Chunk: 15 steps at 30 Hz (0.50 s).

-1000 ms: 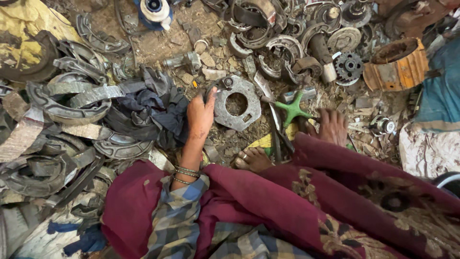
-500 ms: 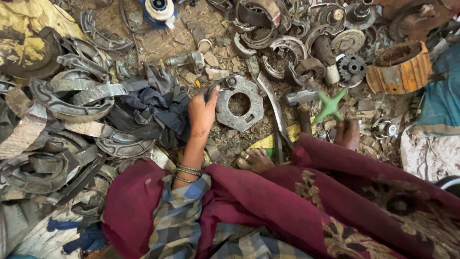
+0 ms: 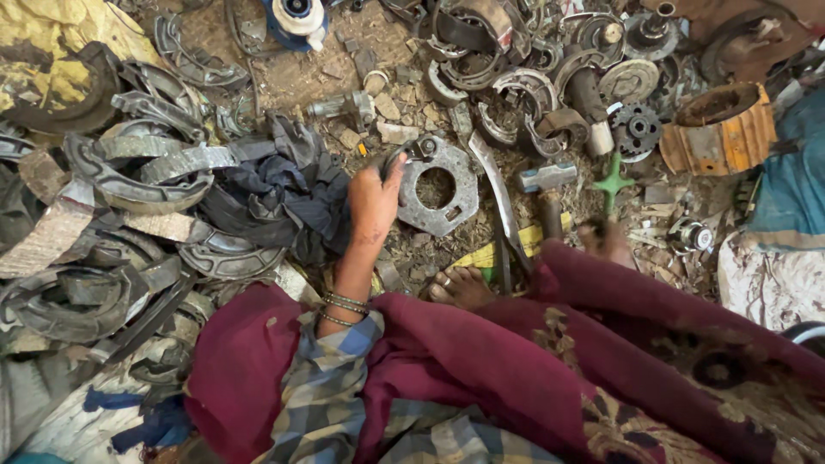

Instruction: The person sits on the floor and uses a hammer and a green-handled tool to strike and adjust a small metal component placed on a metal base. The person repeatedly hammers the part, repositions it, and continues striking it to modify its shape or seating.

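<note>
The left hand (image 3: 374, 202) lies on the dirt with its fingers (image 3: 394, 165) bent close together over the left rim of the plate (image 3: 438, 185), though whether they truly clasp it I cannot tell; the right hand is out of sight. The plate lies flat on the ground, not lifted, so the handling looks barely begun. Room is tight: cloth (image 3: 284, 193) just left of the hand, a curved bar (image 3: 498, 198) and hammer (image 3: 550, 180) to the right, a foot (image 3: 460, 288) near below.
</note>
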Available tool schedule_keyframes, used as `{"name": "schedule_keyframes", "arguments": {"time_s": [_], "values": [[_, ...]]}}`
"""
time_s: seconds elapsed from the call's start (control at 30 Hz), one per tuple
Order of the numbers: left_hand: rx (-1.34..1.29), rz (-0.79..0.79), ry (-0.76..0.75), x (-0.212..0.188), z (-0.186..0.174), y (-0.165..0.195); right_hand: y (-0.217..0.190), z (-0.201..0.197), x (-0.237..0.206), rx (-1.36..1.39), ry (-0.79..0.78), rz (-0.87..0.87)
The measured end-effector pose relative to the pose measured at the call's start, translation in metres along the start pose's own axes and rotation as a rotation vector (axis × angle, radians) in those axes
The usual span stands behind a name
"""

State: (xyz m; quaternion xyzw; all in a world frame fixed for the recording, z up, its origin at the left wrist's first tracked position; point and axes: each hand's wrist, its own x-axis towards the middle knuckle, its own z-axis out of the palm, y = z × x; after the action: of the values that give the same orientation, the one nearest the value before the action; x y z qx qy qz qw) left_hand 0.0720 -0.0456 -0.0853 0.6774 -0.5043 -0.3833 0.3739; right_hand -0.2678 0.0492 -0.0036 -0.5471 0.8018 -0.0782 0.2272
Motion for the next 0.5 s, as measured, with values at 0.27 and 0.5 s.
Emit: {"name": "schedule_keyframes", "arguments": {"time_s": [0.27,0.5], "values": [[0.038,0.038,0.024,0.003,-0.007,0.006,-0.027,0.014,-0.01,0.015,-0.268,0.136],[0.089,-0.066,-0.025,0.005,-0.01,0.005,0.005,0.005,-0.004,0.151,-0.171,0.173]]}}
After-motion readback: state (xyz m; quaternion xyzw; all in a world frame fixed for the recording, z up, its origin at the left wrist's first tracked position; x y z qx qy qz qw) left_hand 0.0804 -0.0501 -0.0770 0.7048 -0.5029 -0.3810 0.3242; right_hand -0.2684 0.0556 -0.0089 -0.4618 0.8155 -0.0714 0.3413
